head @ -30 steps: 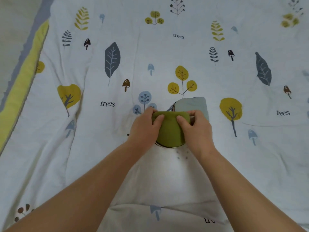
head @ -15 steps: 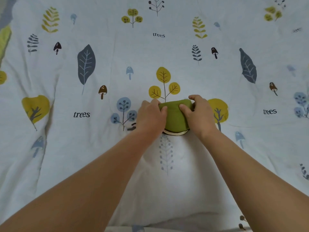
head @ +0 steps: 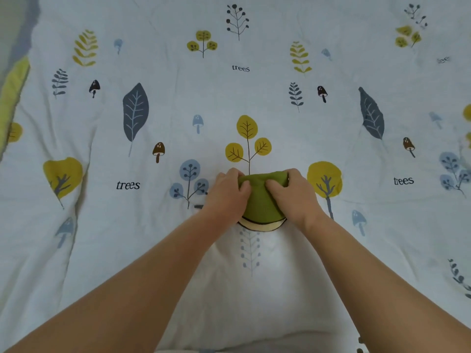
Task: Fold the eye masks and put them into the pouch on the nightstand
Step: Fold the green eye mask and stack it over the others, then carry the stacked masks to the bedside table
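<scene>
A green eye mask [head: 261,205] lies folded on the bed, a cream edge with a dark line showing along its near side. My left hand [head: 226,194] grips its left side and my right hand [head: 293,197] grips its right side, thumbs pressed on top and fingers curled over the far fold. A short dark bit of strap [head: 199,206] pokes out left of my left hand. No pouch or nightstand is in view.
A white quilt [head: 153,238] printed with trees, leaves and mushrooms covers nearly the whole view. A yellow and grey border [head: 12,82] runs along the far left edge.
One second ago a grey-blue item lay just behind the green mask; it is out of sight now. The view has shifted over the quilt. Both hands keep hold of the mask.
</scene>
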Demonstrator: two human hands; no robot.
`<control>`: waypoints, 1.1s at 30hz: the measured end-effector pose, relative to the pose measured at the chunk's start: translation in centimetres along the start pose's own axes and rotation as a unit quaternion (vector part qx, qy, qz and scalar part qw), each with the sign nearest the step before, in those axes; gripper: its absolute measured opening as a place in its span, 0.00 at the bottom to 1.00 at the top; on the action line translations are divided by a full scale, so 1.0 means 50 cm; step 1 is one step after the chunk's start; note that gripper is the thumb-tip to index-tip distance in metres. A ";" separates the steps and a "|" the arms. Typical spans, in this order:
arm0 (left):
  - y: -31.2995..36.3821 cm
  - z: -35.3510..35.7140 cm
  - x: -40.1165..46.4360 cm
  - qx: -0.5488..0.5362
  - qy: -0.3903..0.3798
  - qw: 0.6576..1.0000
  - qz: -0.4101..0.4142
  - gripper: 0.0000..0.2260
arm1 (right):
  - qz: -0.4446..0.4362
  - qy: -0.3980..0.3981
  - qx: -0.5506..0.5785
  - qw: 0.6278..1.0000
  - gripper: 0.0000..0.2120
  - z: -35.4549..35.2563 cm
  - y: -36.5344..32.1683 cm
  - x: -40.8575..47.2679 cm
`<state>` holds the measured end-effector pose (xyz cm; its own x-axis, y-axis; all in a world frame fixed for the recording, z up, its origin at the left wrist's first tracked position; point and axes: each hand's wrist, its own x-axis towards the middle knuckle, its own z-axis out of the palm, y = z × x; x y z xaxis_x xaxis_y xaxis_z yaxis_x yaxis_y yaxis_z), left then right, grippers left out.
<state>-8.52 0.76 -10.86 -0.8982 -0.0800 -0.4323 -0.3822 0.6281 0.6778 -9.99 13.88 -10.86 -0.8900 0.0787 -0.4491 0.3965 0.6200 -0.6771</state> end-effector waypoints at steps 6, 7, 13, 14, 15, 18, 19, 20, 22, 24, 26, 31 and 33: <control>0.028 -0.065 -0.095 0.000 -0.008 1.000 -0.001 0.12 | -0.015 -0.022 -0.017 1.000 0.10 -0.027 -0.047 -0.097; 0.036 -0.079 -0.112 -0.002 -0.007 1.000 0.003 0.11 | -0.024 -0.025 -0.017 0.999 0.09 -0.036 -0.060 -0.115; 0.098 -0.165 -0.224 -0.011 0.021 0.999 0.030 0.10 | -0.075 -0.026 -0.042 0.996 0.08 -0.101 -0.149 -0.227; 0.109 -0.180 -0.245 -0.008 0.028 0.999 0.033 0.10 | -0.083 -0.026 -0.051 0.995 0.08 -0.112 -0.165 -0.247; 0.120 -0.195 -0.265 -0.006 0.035 0.999 0.036 0.10 | -0.092 -0.028 -0.058 0.994 0.08 -0.122 -0.180 -0.267; 0.148 -0.240 -0.327 0.000 0.061 0.997 0.043 0.11 | -0.122 -0.035 -0.078 0.989 0.09 -0.148 -0.227 -0.330; 0.156 -0.255 -0.349 0.002 0.070 0.997 0.042 0.11 | -0.134 -0.038 -0.087 0.986 0.09 -0.154 -0.243 -0.351; 0.161 -0.271 -0.370 0.004 0.078 0.996 0.040 0.11 | -0.145 -0.041 -0.095 0.984 0.10 -0.160 -0.260 -0.371; 0.168 -0.301 -0.411 0.004 0.090 0.995 0.034 0.12 | -0.162 -0.048 -0.109 0.980 0.11 -0.170 -0.292 -0.411; 0.171 -0.329 -0.449 -0.001 0.100 0.995 0.031 0.12 | -0.174 -0.056 -0.115 0.976 0.10 -0.175 -0.323 -0.447; 0.170 -0.358 -0.484 -0.001 0.113 0.993 0.032 0.13 | -0.189 -0.065 -0.121 0.972 0.09 -0.174 -0.353 -0.481; 0.149 -0.430 -0.572 -0.005 0.145 0.989 0.015 0.13 | -0.218 -0.085 -0.137 0.963 0.12 -0.146 -0.426 -0.562; 0.133 -0.462 -0.607 -0.010 0.157 0.987 0.012 0.12 | -0.230 -0.096 -0.136 0.959 0.12 -0.129 -0.450 -0.596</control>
<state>11.18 -10.51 20.50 -0.9292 -0.3028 -0.2120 -0.3607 0.6179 0.6986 6.14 2.60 21.51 -0.8883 -0.3813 -0.2562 -0.1249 0.7372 -0.6640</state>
